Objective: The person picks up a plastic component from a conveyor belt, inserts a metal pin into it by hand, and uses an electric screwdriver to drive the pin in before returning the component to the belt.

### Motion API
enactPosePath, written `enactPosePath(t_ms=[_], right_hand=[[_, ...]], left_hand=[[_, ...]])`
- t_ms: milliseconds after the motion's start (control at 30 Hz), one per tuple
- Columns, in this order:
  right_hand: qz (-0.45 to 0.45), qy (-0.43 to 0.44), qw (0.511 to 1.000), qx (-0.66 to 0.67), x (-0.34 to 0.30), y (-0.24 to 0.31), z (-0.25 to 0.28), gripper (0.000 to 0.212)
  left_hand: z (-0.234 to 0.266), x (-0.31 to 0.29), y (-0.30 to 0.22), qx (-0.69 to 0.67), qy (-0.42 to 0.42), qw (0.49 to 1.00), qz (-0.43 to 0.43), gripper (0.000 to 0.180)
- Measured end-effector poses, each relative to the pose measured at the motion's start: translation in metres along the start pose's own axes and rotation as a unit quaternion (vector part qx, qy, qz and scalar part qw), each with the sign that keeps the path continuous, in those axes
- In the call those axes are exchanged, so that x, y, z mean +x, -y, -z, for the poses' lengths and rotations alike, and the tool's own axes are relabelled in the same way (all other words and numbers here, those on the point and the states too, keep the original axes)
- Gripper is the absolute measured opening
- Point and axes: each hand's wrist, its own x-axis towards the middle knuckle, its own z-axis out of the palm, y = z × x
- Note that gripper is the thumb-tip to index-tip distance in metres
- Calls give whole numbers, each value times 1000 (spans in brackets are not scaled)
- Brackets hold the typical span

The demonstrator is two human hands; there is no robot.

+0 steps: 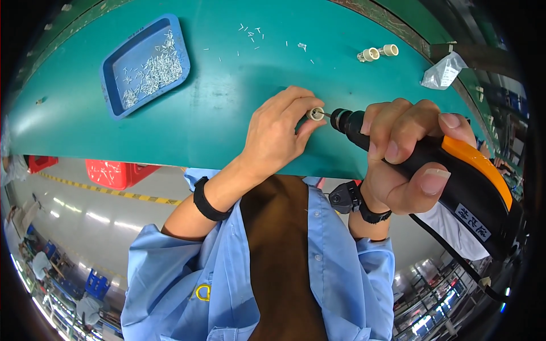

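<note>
My left hand [278, 128] pinches a small cream-coloured cylindrical fitting [310, 115] between thumb and fingers, just above the green tabletop. Its round open end faces right. In my right hand [404, 139] is a black and orange electric screwdriver [475, 190], lying nearly level with its tip pointing left. The thin bit [327, 115] reaches the mouth of the fitting; whether it touches a screw inside is too small to tell.
A blue tray [129, 61] at the far left holds many small silver screws [154, 73]. More screws [250, 34] lie scattered across the green table [222, 85]. Two cream fittings [371, 54] and a clear plastic bag [443, 73] are at the far right. A cable hangs from the screwdriver.
</note>
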Motion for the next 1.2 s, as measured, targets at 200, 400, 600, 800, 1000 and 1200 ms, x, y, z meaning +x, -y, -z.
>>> enactPosePath(t_ms=[200,400,600,800,1000,1200], right_hand=[[-8,-19,1000,-3,0,-2,-3,43],[-68,-146,984,-78,8,-1,-31,37],[-67,-156,978,-120,10,-7,-33,33],[-28,-133,960,-243,2,-3,-24,36],[213,-175,961,3,14,88,11,48],[83,-266,956,-93,-20,61,35,45]], left_hand=[[0,0,-1,10,-2,1000,-10,24],[0,0,2,32,-9,999,-43,23],[2,4,0,31,-11,998,-45,22],[10,5,0,52,-5,997,-50,22],[20,3,-26,-21,77,995,60,20],[72,80,-68,29,125,988,82,23]])
